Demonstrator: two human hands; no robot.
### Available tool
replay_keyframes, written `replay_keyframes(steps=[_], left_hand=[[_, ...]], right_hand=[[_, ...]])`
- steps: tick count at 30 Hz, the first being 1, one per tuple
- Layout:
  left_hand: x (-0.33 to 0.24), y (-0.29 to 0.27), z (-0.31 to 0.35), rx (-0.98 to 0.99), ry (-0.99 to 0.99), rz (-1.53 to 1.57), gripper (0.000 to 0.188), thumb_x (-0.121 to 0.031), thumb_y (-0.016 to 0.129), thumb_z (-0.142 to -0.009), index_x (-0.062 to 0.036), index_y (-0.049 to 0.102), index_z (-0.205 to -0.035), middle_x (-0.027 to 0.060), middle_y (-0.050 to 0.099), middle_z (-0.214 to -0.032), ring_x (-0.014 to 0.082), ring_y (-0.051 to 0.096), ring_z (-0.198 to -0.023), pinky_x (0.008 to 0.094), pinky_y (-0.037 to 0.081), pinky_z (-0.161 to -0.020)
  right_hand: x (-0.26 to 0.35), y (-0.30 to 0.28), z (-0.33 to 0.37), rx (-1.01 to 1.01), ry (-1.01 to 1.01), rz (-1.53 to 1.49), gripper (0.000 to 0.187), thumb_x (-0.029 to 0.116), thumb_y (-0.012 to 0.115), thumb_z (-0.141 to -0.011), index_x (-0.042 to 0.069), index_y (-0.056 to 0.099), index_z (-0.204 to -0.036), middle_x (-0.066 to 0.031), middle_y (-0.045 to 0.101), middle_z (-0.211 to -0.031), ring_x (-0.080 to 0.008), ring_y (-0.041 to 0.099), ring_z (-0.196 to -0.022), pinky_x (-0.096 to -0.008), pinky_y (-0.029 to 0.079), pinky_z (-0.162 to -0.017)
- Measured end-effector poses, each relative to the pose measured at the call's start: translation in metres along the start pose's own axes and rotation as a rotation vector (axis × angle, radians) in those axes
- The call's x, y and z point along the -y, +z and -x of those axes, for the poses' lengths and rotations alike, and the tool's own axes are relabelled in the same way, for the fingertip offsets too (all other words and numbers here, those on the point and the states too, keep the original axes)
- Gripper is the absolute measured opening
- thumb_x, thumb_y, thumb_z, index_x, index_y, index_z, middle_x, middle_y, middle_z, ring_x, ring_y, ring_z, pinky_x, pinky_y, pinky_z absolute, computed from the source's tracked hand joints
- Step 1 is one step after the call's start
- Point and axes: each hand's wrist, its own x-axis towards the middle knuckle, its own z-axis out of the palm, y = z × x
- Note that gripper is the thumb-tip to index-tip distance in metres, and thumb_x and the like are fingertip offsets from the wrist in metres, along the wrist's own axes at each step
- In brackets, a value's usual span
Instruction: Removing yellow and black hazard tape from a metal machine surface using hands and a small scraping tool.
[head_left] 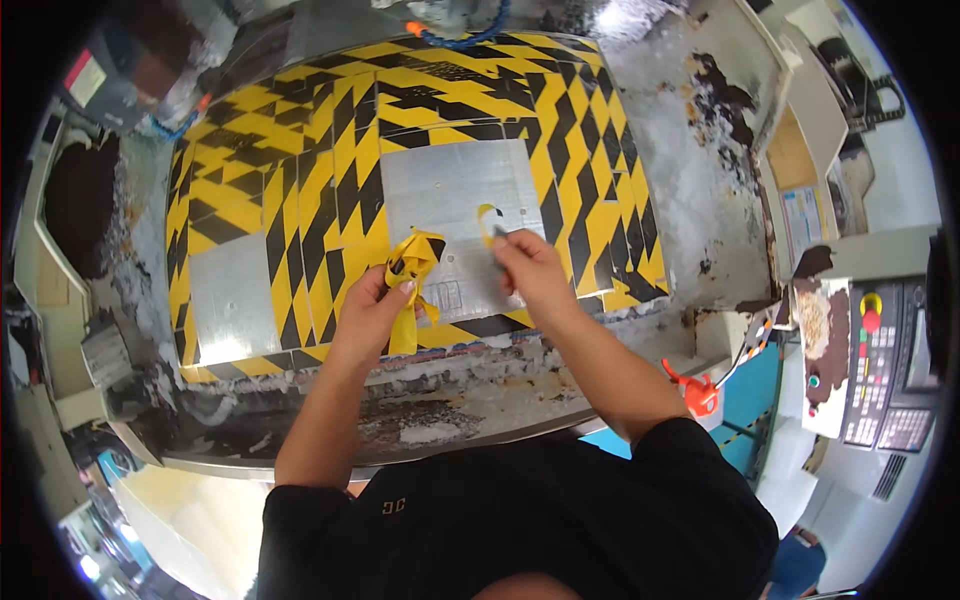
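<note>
Rust-flaked machine walls (735, 110) ring a flat bed covered in blk/yellow striped tape (330, 150), w/ bare metal plates showing through. L hand (368, 305) has thumb & fingers closed on a crumpled wad of tape (413, 262), held up over the near L edge of the big plate (455, 175); a loose tail hangs below the grip. R hand (530, 268) is just beside it, fingertips pinched on what looks like a thin tape curl (484, 215); too blurry to tell what else is in there.

Handling, my guess: wad's v. light, limp & stretchy, prob. tacky underneath, so it'd cling to skin & itself rather than slip. Best hold = the thick bunched middle, as L hand has it; for the curl, a free end, pinched lightly, since a narrow strip may tear.

Farther out: smaller plate (235, 300) at L, red-orange spray gun (697, 392) & control panel (885, 370) at R, blue hose (465, 43) up top.
</note>
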Motion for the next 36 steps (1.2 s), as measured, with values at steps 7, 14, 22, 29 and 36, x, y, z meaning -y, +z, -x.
replay_keyframes(steps=[7,14,22,29,36], left_hand=[[0.022,0.048,-0.006,-0.037,0.018,-0.037,0.028,-0.007,0.061,-0.096,-0.0003,0.051,-0.121,0.0061,0.064,-0.102,0.012,0.064,-0.08,0.0284,0.056,-0.073],[0.009,0.1,-0.008,0.02,-0.051,0.148,0.024,-0.009,0.057,-0.098,-0.0018,0.05,-0.119,0.0098,0.065,-0.101,0.0161,0.067,-0.078,0.0301,0.058,-0.072],[-0.001,0.082,-0.007,-0.039,-0.058,0.239,0.023,-0.006,0.057,-0.097,-0.0043,0.051,-0.119,0.0093,0.065,-0.1,0.0157,0.067,-0.075,0.0288,0.058,-0.069],[-0.01,0.074,-0.007,-0.022,0.072,-0.016,0.034,0.0,0.054,-0.095,-0.004,0.049,-0.129,0.0088,0.065,-0.098,0.0142,0.066,-0.075,0.0273,0.057,-0.069],[-0.01,0.054,-0.013,0.077,0.014,-0.165,0.036,0.004,0.053,-0.094,-0.0021,0.053,-0.129,0.008,0.065,-0.1,0.0126,0.064,-0.079,0.0257,0.054,-0.071]], right_hand=[[-0.005,-0.039,0.037,-0.172,-0.924,0.845,0.009,0.011,0.068,-0.085,0.003,0.065,-0.084,-0.0079,0.061,-0.067,-0.024,0.057,-0.055,-0.0353,0.047,-0.054],[0.004,-0.028,0.052,-0.003,-0.931,0.885,0.018,0.009,0.064,-0.089,0.003,0.065,-0.106,-0.0114,0.063,-0.083,-0.0261,0.062,-0.073,-0.0339,0.051,-0.064],[-0.001,-0.056,0.039,-0.011,-0.247,0.009,0.019,0.015,0.061,-0.099,0.0,0.064,-0.111,0.0012,0.063,-0.09,-0.0058,0.055,-0.08,-0.0224,0.047,-0.069],[0.001,-0.059,0.037,0.125,-0.539,0.8,0.027,0.016,0.068,-0.092,-0.001,0.064,-0.112,-0.0097,0.068,-0.092,-0.0211,0.065,-0.083,-0.0311,0.051,-0.073],[0.035,-0.043,0.017,0.082,-0.975,1.034,0.028,0.014,0.069,-0.087,0.005,0.067,-0.113,-0.0119,0.067,-0.096,-0.0322,0.065,-0.091,-0.0393,0.053,-0.078]])
